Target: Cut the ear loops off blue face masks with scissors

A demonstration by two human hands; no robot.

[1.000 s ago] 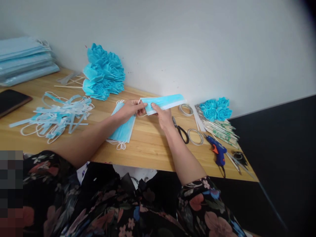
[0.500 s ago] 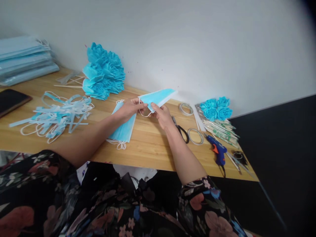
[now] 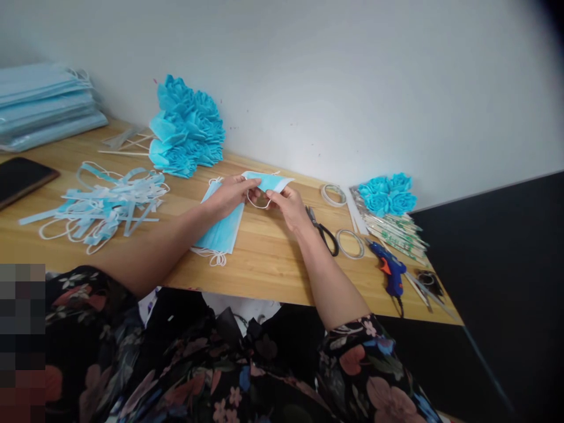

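Both hands hold one blue face mask [image 3: 269,180] just above the wooden table [image 3: 264,258]. My left hand [image 3: 229,195] pinches its near-left end. My right hand [image 3: 288,205] pinches it from the right, and a white ear loop [image 3: 258,204] hangs between the two hands. The mask points away toward the wall. Under my left hand lie more blue masks [image 3: 220,229] flat on the table.
Black scissors [image 3: 324,232], two tape rolls [image 3: 350,244] and a blue glue gun [image 3: 390,271] lie to the right. Blue mask flowers [image 3: 187,129] and a smaller bunch [image 3: 388,194] stand near the wall. Cut strips [image 3: 101,205], a phone [image 3: 22,176] and packed masks [image 3: 44,111] lie left.
The mask has swung round from lying sideways to pointing away, so it now looks shorter. Both hands have kept their grip and barely shifted.
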